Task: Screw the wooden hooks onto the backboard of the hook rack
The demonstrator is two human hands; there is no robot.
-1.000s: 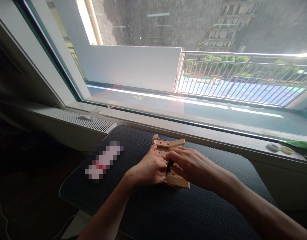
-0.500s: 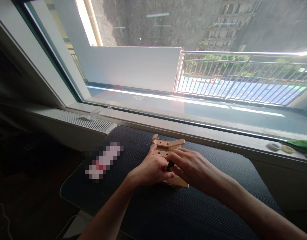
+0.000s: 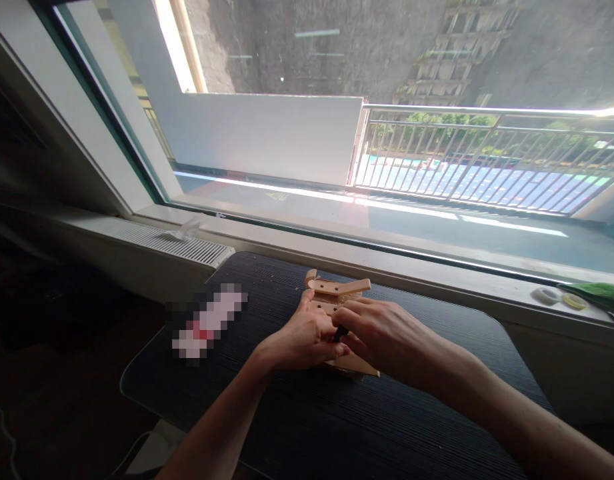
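Note:
A small light-wood assembly (image 3: pixel 354 363) lies on the dark table, partly covered by both hands. Its upper strip (image 3: pixel 339 287) is bent, curls at the left end and carries dark round holes or screw heads. My left hand (image 3: pixel 307 337) grips the wooden assembly from the left, one finger stretched along its left edge and the others bent over it. Close against it, my right hand (image 3: pixel 381 327) is closed around a short black handle (image 3: pixel 341 332) above the wood. The handle's lower end and whatever it touches are hidden by my fingers.
The black wood-grain table (image 3: pixel 461 387) stands against a window sill (image 3: pixel 411 270). On its left lies a blurred-out pink and white item (image 3: pixel 211 320). Tape rolls (image 3: pixel 547 295) and a green item (image 3: pixel 599 293) sit on the sill at right. A vent grille (image 3: pixel 187 247) bears clear plastic (image 3: pixel 187 230).
Almost nothing differs. My right hand has turned or shifted very slightly with the black handle, while my left hand stays on the wood.

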